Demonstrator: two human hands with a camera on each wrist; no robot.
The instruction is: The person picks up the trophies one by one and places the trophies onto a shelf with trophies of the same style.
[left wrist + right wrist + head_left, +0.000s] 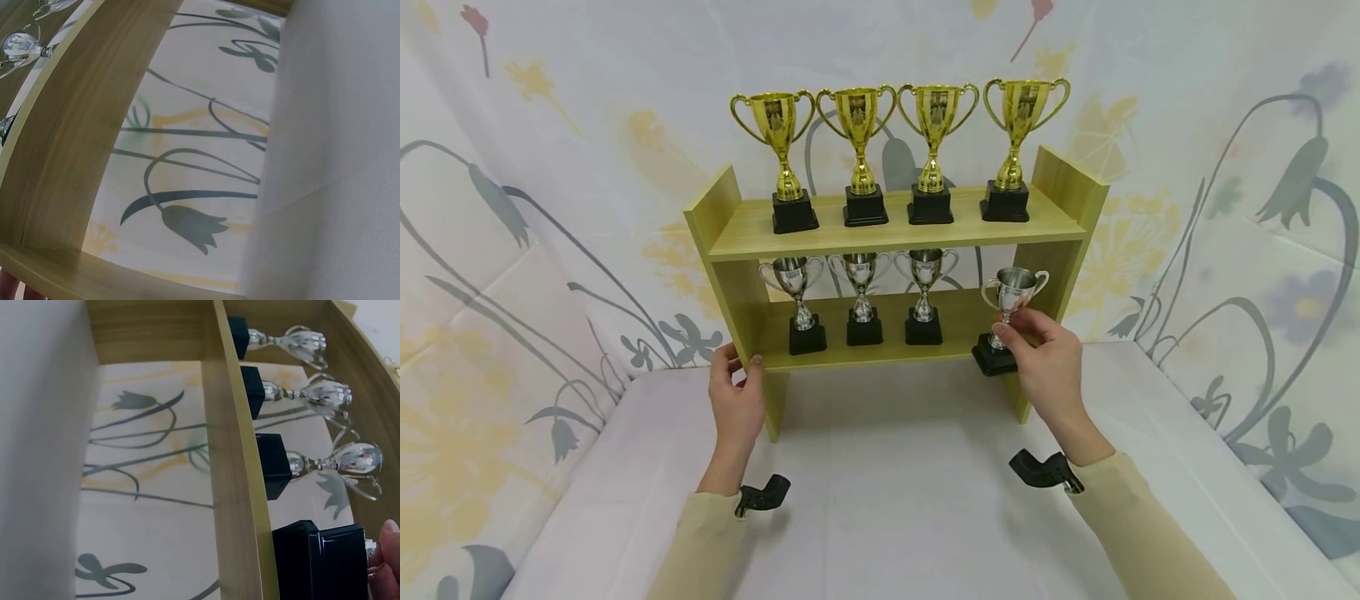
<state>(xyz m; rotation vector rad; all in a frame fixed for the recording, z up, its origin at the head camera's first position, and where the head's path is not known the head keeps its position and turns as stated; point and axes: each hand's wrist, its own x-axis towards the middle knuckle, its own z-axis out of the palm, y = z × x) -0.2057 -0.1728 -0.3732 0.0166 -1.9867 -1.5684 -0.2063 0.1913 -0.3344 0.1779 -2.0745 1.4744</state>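
Note:
My right hand [1054, 368] pinches the stem of a silver trophy cup [1015, 287] at the right end of the lower board of a wooden shelf [895, 247]. The cup's black base tilts slightly and overlaps the board's front edge; in the right wrist view this base [322, 562] sits close beside that edge. Three other silver trophies [862, 275] stand upright in a row to its left. My left hand [739, 410] grips the shelf's left side panel [727, 312], thumb in front and fingers on the outer side. Only fingertips [9, 285] of it show in the left wrist view.
Several gold trophies [934, 112] with black bases line the top board, above the silver ones. The shelf stands on a white-covered table [895, 483], before a flower-patterned cloth backdrop [647, 192]. Black wrist mounts [765, 493] sit at both cuffs.

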